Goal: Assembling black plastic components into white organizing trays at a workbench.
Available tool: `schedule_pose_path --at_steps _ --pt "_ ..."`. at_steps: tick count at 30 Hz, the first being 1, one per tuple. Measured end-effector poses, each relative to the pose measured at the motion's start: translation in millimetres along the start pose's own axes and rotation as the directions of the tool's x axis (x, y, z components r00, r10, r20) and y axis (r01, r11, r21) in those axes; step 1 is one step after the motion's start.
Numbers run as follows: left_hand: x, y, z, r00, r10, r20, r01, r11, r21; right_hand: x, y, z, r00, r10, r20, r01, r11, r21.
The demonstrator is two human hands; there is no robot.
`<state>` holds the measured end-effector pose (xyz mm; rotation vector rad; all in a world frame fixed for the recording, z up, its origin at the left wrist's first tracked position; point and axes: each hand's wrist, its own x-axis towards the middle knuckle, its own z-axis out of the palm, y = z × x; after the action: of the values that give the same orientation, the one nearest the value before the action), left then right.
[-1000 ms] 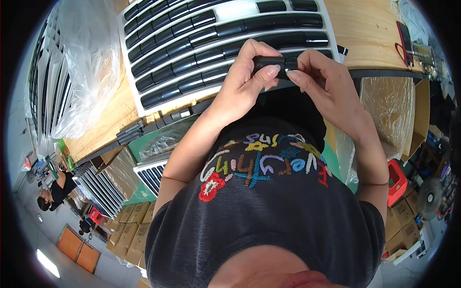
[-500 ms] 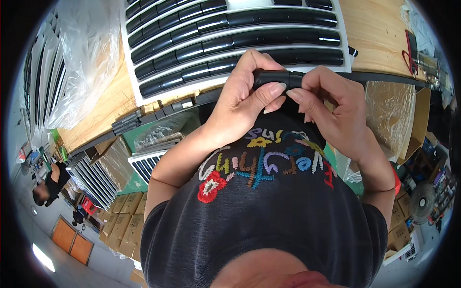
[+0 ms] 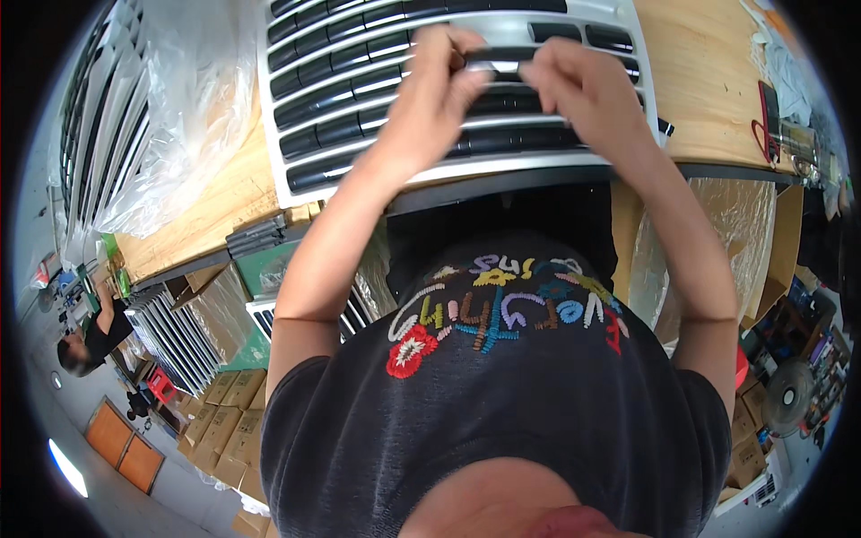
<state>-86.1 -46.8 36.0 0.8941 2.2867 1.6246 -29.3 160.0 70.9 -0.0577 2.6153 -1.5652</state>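
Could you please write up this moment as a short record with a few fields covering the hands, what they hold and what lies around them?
left hand: left hand raised over the grille, fingers pinching one end of a small dark strip
right hand: right hand pinching the other end of it
held item: small dark strip, held level between both hands
beneath the hands: silver car grille with dark slats, lying flat
surface: wooden workbench
left of grille: clear plastic wrap over more grilles
right edge of bench: red-handled tool
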Motion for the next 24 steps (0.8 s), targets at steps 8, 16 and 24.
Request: schedule_pose_path --at_steps 8,16,24 --pt "49 -53 -28 0.956 0.165 0.243 -0.291 0.644 0.708 61 35 -23 0.978 0.163 -0.128 -0.203 0.879 -0.431" --pt "50 -28 -33 0.986 0.164 0.012 -0.148 0.856 0.495 -104 90 -121 0.804 0.311 -0.506 -0.525 0.771 -0.360" --pt "-6 21 40 0.937 -0.338 0.086 0.315 0.714 -0.625 -111 102 -104 0.881 0.195 -0.431 -0.347 0.886 -0.309"
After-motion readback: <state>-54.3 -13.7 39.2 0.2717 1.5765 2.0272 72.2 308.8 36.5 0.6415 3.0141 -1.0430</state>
